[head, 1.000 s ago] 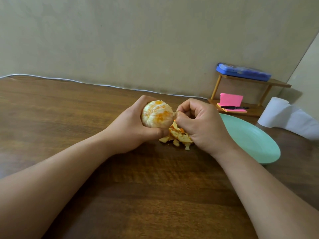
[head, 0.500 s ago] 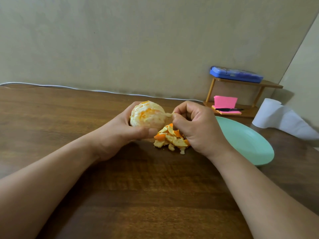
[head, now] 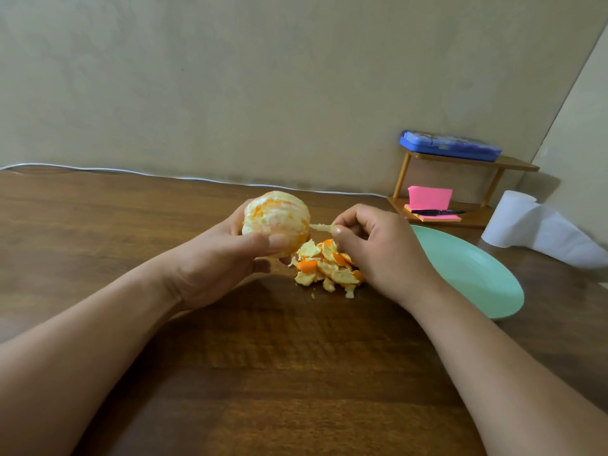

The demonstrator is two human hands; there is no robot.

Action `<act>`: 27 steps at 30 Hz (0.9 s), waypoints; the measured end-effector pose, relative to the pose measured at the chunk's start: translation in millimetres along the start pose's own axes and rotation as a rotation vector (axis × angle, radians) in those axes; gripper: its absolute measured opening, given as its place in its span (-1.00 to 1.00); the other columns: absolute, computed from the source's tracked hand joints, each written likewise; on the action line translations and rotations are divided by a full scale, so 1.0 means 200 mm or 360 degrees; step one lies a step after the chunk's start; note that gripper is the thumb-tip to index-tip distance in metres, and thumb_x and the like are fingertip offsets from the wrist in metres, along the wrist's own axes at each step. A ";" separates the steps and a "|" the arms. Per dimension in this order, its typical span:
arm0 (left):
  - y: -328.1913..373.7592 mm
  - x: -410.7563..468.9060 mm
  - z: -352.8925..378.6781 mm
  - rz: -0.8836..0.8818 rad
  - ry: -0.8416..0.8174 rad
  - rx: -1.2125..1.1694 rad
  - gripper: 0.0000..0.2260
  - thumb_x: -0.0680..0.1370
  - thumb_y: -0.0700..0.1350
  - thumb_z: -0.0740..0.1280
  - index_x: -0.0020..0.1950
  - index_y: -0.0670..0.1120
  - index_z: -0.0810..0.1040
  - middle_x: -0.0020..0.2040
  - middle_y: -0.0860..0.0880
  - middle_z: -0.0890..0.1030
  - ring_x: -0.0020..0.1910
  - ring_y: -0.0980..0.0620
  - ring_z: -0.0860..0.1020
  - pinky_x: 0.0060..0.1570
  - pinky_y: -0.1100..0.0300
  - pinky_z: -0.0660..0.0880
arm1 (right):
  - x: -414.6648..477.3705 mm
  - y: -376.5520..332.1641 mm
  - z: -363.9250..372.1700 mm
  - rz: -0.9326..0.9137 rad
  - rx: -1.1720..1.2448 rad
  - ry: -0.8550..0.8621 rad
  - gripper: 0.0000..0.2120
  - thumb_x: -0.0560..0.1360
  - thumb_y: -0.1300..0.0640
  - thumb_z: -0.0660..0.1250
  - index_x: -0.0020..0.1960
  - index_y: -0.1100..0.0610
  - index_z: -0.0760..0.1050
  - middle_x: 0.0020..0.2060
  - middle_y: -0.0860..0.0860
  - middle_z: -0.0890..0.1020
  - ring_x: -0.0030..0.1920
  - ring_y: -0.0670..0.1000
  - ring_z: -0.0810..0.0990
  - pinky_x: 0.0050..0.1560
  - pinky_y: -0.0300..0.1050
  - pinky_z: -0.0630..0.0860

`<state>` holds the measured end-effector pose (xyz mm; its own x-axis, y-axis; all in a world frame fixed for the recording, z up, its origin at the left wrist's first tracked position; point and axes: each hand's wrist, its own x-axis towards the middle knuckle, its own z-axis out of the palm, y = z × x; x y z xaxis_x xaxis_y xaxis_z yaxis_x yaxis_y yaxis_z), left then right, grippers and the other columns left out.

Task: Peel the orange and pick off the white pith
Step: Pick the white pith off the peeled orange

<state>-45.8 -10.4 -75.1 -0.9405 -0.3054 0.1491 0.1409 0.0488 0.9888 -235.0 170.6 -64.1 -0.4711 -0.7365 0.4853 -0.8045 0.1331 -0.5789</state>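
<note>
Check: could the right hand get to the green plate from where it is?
Probably yes. The right hand is just left of the green plate, with nothing between them. It is pinching a pith strip that joins the orange, so it would need to let go or pull that free first.

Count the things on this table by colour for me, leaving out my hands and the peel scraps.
Orange: 1, the peeled orange
Green: 1, the plate
Blue: 1, the case
Pink: 1, the sticky note pad
Black: 1, the pen
White: 1, the paper roll
Wooden brown: 1, the small shelf
Total: 7
</note>
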 end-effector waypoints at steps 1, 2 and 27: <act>0.00 0.00 0.00 -0.0010 0.0010 0.0009 -0.21 0.34 0.02 0.57 0.54 0.01 0.39 0.40 -0.25 0.59 0.14 -0.11 0.63 0.16 -0.06 0.43 | 0.00 0.00 0.00 -0.0013 -0.0128 -0.0064 -0.85 0.71 0.03 0.32 0.16 -0.07 0.67 -0.10 -0.17 0.71 -0.06 -0.15 0.67 -0.09 -0.16 0.65; -0.01 0.00 0.00 -0.0018 0.0016 0.0016 -0.22 0.33 0.01 0.58 0.53 0.03 0.40 0.40 -0.25 0.59 0.19 -0.14 0.63 0.20 -0.09 0.44 | 0.00 0.00 -0.01 -0.0014 -0.0230 -0.0132 -0.80 0.72 0.04 0.29 0.24 -0.09 0.66 -0.02 -0.19 0.72 0.00 -0.15 0.67 -0.01 -0.11 0.66; -0.01 0.03 0.05 0.0066 0.0288 0.0355 -0.26 0.26 0.13 0.66 0.40 0.14 0.50 0.17 0.06 0.70 0.20 0.00 0.70 0.29 0.00 0.63 | -0.03 -0.13 0.04 -0.0089 0.0088 0.0011 -0.93 0.65 0.08 0.42 0.00 -0.05 0.64 -0.15 -0.17 0.67 -0.06 -0.16 0.64 -0.13 -0.28 0.59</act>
<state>-55.3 -2.6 -77.2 -0.8619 -0.4628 0.2074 0.0879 0.2664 0.9598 -209.4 166.9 -57.3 -0.4284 -0.7372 0.5225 -0.8085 0.0546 -0.5859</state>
